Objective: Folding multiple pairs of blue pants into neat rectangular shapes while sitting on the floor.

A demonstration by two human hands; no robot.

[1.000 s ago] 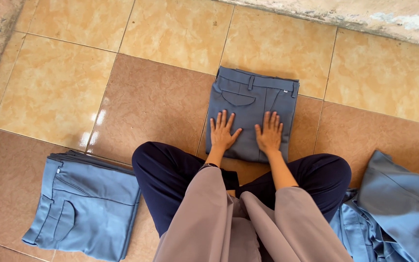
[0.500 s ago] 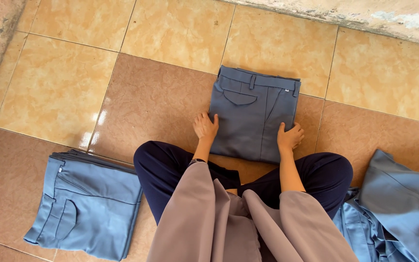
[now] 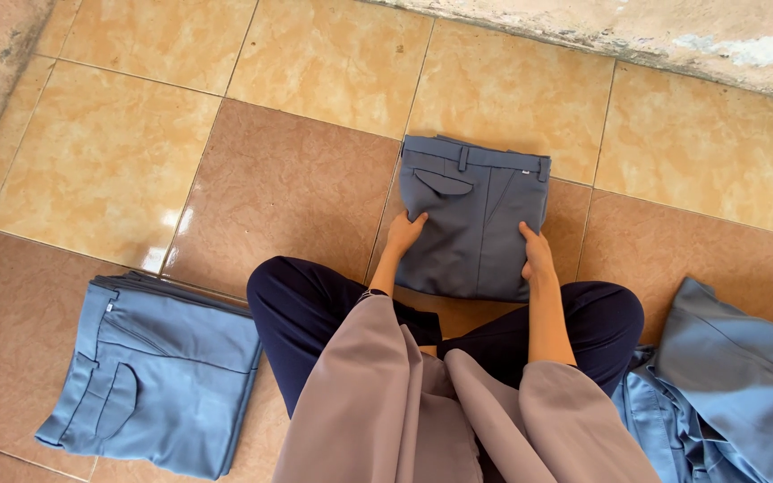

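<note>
A folded pair of grey-blue trousers [image 3: 474, 224] lies on the tiled floor in front of my crossed legs, waistband and pocket flap facing away. My left hand [image 3: 402, 234] grips its left edge, fingers curled over the fabric. On the opposite edge my right hand [image 3: 537, 255] holds the fold the same way. Both arms reach out of loose taupe sleeves.
A stack of folded blue trousers [image 3: 158, 376] sits on the floor at my left. A loose heap of unfolded blue garments [image 3: 726, 394] lies at my right. A rough concrete wall base [image 3: 637, 36] runs along the top.
My hands slid from lying flat on top of the folded trousers out to its left and right edges and took hold there.
</note>
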